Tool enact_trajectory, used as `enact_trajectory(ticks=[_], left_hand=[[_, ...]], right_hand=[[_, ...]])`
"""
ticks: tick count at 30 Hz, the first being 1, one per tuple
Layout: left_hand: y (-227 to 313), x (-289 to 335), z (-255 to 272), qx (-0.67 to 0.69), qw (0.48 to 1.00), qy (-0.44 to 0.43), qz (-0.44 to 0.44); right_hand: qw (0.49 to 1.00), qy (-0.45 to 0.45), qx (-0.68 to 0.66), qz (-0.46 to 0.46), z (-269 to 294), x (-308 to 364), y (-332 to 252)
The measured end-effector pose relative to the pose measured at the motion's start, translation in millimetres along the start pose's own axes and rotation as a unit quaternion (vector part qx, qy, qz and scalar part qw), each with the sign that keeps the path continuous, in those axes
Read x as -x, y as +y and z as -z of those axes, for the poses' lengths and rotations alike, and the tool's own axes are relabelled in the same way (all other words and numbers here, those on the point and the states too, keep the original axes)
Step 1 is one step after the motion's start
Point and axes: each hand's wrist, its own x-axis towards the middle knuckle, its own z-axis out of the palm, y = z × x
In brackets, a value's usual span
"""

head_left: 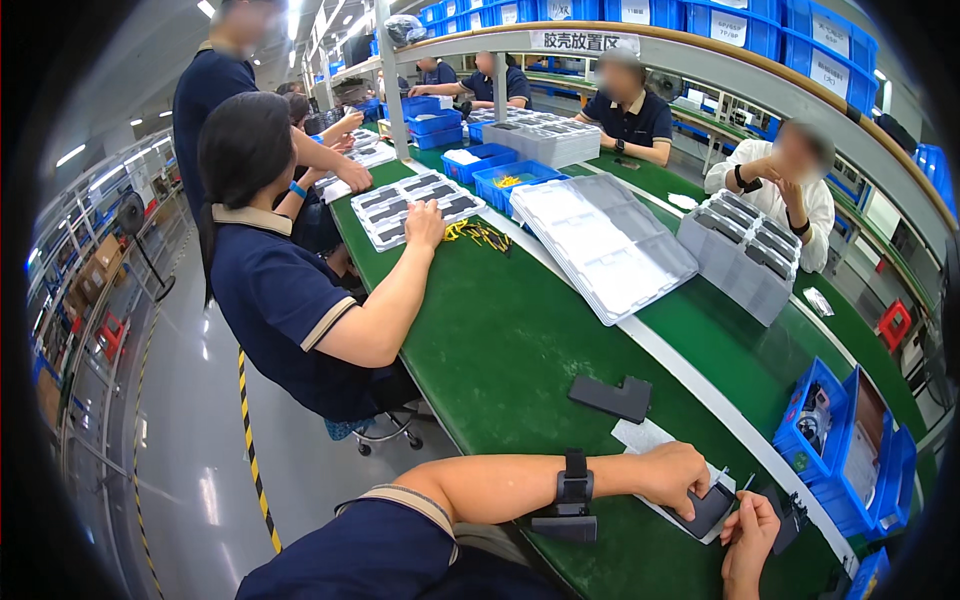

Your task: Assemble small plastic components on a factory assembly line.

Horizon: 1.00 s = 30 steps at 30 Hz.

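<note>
At the lower right of the green bench, my left hand point(675, 478) is closed over the edge of a flat dark rectangular part point(708, 511), pressing it down with the fingertips. The part rests on a white sheet point(645, 437). Beside it, my right hand point(752, 537) has its thumb and fingers pinched together at the part's right side. A thin pale stick shows just above those fingertips; whether they grip it I cannot tell. Farther up the bench lies a dark L-shaped part point(611, 398), touched by neither hand.
Blue bins point(830, 440) stand at the right. Clear plastic trays point(605, 245) lean across the bench's pale divider strip. Ahead on the left, a co-worker point(285, 240) reaches over a tray of dark parts point(415, 205), near yellow-and-black pieces point(480, 235). An overhead shelf holds more blue bins.
</note>
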Motion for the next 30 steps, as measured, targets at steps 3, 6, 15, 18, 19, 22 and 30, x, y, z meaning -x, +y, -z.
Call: enact_trajectory(ticks=[3, 6, 15, 18, 19, 22, 30], left_hand=[[-0.6, 0.3, 0.0, -0.002, 1.0, 0.006, 0.001], [-1.2, 0.4, 0.7, 0.006, 1.0, 0.003, 0.0], [-0.1, 0.4, 2.0, -0.002, 1.0, -0.004, 0.006], [-1.4, 1.2, 0.9, 0.0, 1.0, -0.004, 0.005], [-1.7, 1.2, 0.4, 0.002, 1.0, -0.002, 0.005], [-1.4, 1.1, -0.4, 0.005, 1.0, -0.001, 0.006], [-1.4, 0.4, 1.2, 0.008, 1.0, -0.001, -0.001]], right_hand=[[1.0, -0.002, 0.0, 0.0, -0.6, -0.3, 0.0], [1.0, -0.001, -0.004, -0.003, -1.1, -0.3, 0.4], [1.0, -0.001, -0.012, 0.0, -0.2, -0.6, 0.5], [1.0, 0.003, 0.0, -0.006, -1.3, -0.2, -0.5], [1.0, -0.001, -0.002, -0.001, -0.8, -0.3, 0.4], [1.0, -0.005, 0.0, 0.003, -0.1, -0.2, 0.7], [1.0, -0.004, -0.002, -0.002, -1.2, 0.1, -1.2]])
